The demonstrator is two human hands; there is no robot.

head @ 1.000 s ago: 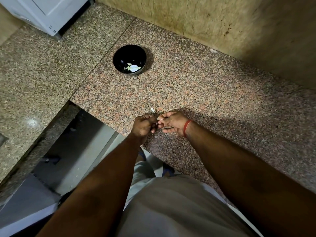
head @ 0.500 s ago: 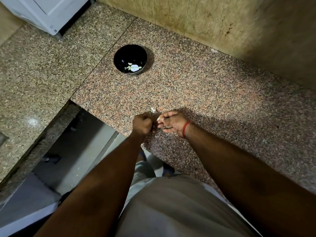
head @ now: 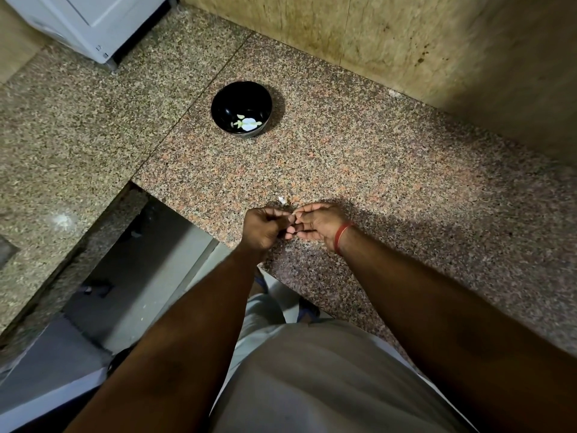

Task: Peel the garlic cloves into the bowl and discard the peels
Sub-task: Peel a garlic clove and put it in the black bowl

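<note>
Bowl [head: 240, 109] sits upper middle of the frame, well away on the counter [head: 374, 170], a few peeled bits already inside. My left hand [head: 265, 228] is curled, pinching the garlic clove [head: 291, 217] at frame centre, so my right hand [head: 315, 223] can pick at its skin, fingertips meeting. Peel scrap [head: 281, 200] lies just beyond.

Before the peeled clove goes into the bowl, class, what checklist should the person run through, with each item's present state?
1. Clove held: left hand and right hand pinch something small between them; ok.
2. Clove fully peeled: cannot tell, fingers hide it.
3. Black bowl upright on the granite counter: ok.
4. Path to bowl unobstructed: ok.
5. Peels discarded: white peel scrap lies on the counter; not ok.
</note>
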